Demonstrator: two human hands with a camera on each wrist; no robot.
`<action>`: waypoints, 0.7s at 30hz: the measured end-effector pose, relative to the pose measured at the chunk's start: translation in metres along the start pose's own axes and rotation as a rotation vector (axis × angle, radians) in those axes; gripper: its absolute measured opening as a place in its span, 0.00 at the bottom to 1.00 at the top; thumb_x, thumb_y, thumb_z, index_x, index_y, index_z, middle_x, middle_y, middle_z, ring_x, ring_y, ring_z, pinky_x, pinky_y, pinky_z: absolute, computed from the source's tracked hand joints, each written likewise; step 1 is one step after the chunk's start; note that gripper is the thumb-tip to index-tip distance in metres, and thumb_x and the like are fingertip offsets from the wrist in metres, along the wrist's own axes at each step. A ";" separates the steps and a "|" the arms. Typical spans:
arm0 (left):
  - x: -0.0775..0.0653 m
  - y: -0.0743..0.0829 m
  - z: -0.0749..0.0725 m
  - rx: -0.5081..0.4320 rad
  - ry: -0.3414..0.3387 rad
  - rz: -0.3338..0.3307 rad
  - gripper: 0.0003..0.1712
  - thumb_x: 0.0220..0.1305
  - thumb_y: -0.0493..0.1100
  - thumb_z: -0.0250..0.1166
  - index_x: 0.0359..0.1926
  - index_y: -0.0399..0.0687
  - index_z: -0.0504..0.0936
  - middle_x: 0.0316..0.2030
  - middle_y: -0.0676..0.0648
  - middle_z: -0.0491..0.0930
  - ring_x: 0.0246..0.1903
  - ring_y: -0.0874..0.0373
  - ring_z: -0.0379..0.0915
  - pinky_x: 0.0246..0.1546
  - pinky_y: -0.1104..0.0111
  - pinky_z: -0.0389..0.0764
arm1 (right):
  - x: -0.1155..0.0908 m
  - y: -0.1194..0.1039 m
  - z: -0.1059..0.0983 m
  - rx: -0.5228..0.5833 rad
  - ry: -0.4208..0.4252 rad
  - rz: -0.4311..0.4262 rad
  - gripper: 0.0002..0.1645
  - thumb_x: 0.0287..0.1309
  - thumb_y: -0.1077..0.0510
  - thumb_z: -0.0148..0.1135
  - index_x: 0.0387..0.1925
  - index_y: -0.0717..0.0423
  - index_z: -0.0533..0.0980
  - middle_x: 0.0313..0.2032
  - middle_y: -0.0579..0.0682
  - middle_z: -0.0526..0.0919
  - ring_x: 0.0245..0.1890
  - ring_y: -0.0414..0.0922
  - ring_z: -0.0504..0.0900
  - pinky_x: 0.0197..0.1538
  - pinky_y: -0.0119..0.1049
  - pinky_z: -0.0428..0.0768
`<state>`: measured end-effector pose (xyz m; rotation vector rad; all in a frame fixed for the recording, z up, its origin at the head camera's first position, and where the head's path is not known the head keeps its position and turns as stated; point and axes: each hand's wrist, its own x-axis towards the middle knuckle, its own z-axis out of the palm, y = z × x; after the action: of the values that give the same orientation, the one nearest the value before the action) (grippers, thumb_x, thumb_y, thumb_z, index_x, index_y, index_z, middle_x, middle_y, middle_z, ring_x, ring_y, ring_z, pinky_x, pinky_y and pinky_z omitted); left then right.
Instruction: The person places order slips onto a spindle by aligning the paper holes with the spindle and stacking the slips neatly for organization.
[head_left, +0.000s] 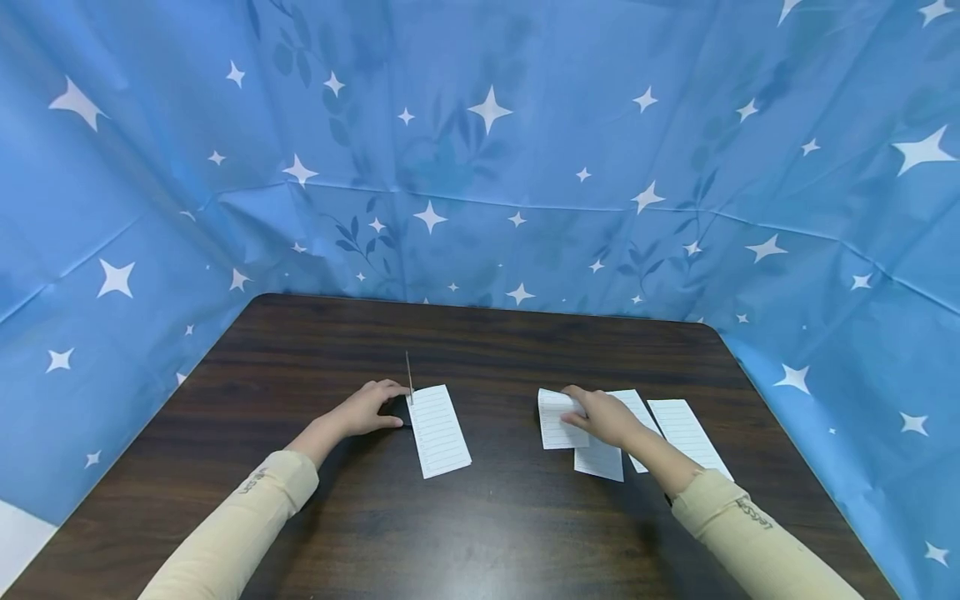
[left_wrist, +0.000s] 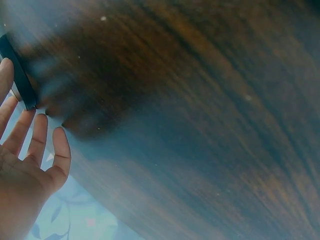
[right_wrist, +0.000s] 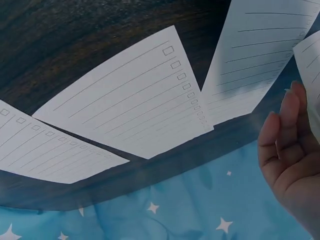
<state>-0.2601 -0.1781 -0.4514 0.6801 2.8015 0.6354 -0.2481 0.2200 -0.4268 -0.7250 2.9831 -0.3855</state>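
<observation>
Left of the table's middle lies a white lined notepad (head_left: 441, 435), with a thin brown edge (head_left: 409, 373) standing up at its top. My left hand (head_left: 366, 410) holds the pad at its dark top end, thumb and fingers at that edge. In the left wrist view, a dark strip (left_wrist: 19, 75) sits between the thumb and fingers. On the right, my right hand (head_left: 609, 418) pinches a lined sheet (head_left: 557, 423) by its right side. That sheet overlaps another lined sheet (head_left: 600, 461) under the hand. The right wrist view shows checkboxes along the edge of one sheet (right_wrist: 120, 95).
Two more lined sheets lie at the right: one sheet (head_left: 630, 402) partly behind my right hand, another sheet (head_left: 686, 429) partly behind the forearm. The dark wood table (head_left: 480, 525) ends at a blue curtain (head_left: 480, 167) with white stars.
</observation>
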 end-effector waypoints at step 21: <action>-0.002 0.001 0.001 -0.004 0.003 -0.009 0.31 0.61 0.44 0.65 0.63 0.40 0.69 0.61 0.33 0.67 0.59 0.37 0.62 0.57 0.46 0.69 | 0.007 0.004 0.007 0.429 0.103 0.099 0.29 0.57 0.58 0.63 0.58 0.67 0.70 0.57 0.68 0.73 0.50 0.61 0.77 0.45 0.51 0.78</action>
<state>-0.2578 -0.1776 -0.4513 0.6656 2.8041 0.6410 -0.2558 0.2189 -0.4342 -0.5224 2.8532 -1.0400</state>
